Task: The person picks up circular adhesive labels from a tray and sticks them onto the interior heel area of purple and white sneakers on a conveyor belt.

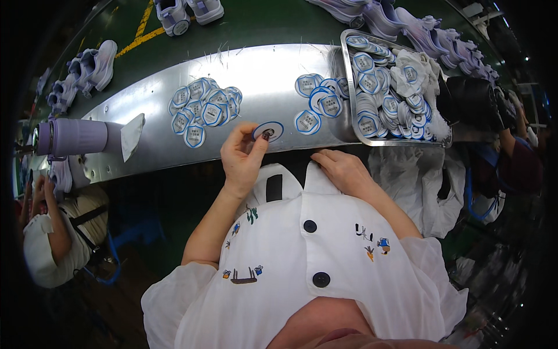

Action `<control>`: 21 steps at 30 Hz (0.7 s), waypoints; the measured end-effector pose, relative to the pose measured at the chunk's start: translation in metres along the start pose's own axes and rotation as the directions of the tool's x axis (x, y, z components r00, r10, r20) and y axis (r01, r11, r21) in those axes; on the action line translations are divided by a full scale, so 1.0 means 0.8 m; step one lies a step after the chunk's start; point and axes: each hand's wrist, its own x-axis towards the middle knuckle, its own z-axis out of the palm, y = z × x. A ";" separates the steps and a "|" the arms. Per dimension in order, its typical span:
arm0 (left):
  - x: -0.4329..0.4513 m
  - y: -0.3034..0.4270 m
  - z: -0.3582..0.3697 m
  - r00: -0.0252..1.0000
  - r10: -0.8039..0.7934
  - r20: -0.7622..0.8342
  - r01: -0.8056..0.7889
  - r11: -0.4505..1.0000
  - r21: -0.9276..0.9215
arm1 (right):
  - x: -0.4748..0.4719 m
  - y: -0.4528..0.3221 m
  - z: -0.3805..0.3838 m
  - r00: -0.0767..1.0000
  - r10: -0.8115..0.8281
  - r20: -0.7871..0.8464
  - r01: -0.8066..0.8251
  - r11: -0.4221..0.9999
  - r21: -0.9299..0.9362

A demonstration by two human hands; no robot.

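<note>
Between the thumb and fingers of my left hand [242,159] is a round white tag [277,130] with a blue rim and a dark print, held just above the metal bench's front edge. To its upper left lies a loose heap of similar round tags [212,114] on the metal bench [261,65]. A smaller group of tags [330,106] lies to the right, beside the tray. My right hand [346,171] rests low at the bench edge, by the front of the white shirt. Its fingers are curled and partly hidden, so whether they hold anything is unclear.
A metal tray [405,143] full of round tags and crumpled white material [407,72] stands at right. A lilac insulated bottle [83,137] and a white scrap [132,136] lie left. Lilac sneakers [102,65] line the green surface [270,22] behind. People sit on both sides.
</note>
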 end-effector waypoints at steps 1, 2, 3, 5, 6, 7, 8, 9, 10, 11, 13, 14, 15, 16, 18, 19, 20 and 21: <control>0.001 -0.001 -0.002 1.000 -0.003 -0.004 0.003 1.000 -0.002 | -0.001 0.002 0.004 1.000 -0.001 0.005 0.001 1.000 -0.001; 0.002 -0.001 -0.002 1.000 0.022 0.005 -0.022 1.000 0.000 | 0.001 0.005 0.008 0.998 0.038 0.055 -0.039 0.999 0.013; 0.001 0.001 -0.003 0.999 0.046 0.012 -0.046 0.999 0.004 | 0.002 0.006 0.012 0.992 0.074 0.106 -0.078 0.997 0.027; -0.004 0.005 0.002 1.000 -0.027 -0.015 0.027 1.000 0.000 | 0.007 0.006 0.020 0.973 0.159 0.167 -0.157 0.987 -0.025; -0.005 0.006 0.004 1.000 -0.002 -0.022 0.001 1.000 -0.020 | 0.011 0.005 0.024 0.946 0.248 0.211 -0.236 0.968 -0.082; -0.006 0.006 0.005 0.999 0.024 -0.031 -0.025 0.999 -0.040 | 0.015 0.006 0.029 0.945 0.247 0.213 -0.235 0.969 -0.080; -0.007 0.007 0.003 0.999 0.021 -0.033 -0.022 0.999 -0.038 | 0.020 0.006 0.035 0.952 0.240 0.192 -0.218 0.967 -0.128; -0.008 0.008 0.001 0.999 0.016 -0.033 -0.017 1.000 -0.015 | 0.024 0.006 0.041 0.958 0.232 0.170 -0.202 0.964 -0.174; -0.009 0.009 -0.001 0.999 0.011 -0.033 -0.011 1.000 0.009 | 0.030 0.005 0.050 0.958 0.230 0.172 -0.201 0.965 -0.170; -0.010 0.008 -0.002 0.999 0.009 -0.034 -0.009 1.000 0.012 | 0.035 0.003 0.060 0.939 0.280 0.202 -0.236 0.948 -0.215; -0.012 0.005 -0.006 0.998 -0.028 -0.058 0.028 1.000 0.013 | 0.041 0.000 0.065 0.920 0.319 0.228 -0.258 0.930 -0.261; -0.013 0.004 -0.007 0.998 -0.025 -0.061 0.026 1.000 0.016 | 0.042 -0.003 0.063 0.911 0.331 0.245 -0.260 0.924 -0.281; -0.014 0.002 -0.007 0.997 -0.028 -0.070 0.029 1.000 0.008 | 0.042 -0.005 0.062 0.902 0.344 0.261 -0.263 0.916 -0.302; -0.014 0.001 -0.007 0.997 -0.031 -0.077 0.032 1.000 0.000 | 0.042 -0.006 0.065 0.903 0.341 0.259 -0.260 0.917 -0.302; -0.015 0.003 -0.007 0.998 -0.007 -0.068 0.006 1.000 -0.009 | 0.042 -0.005 0.077 0.961 0.207 0.184 -0.098 0.876 -0.473; -0.016 0.004 -0.006 0.998 0.017 -0.054 -0.018 1.000 -0.015 | 0.048 -0.001 0.085 0.963 0.201 0.182 -0.093 0.876 -0.473; -0.018 0.003 -0.006 0.998 0.021 -0.059 -0.022 1.000 -0.012 | 0.058 0.005 0.093 0.968 0.202 0.146 -0.105 0.863 -0.495; -0.020 -0.001 -0.007 0.999 0.025 -0.043 -0.026 1.000 -0.004 | 0.070 0.009 0.101 0.974 0.196 0.112 -0.111 0.849 -0.517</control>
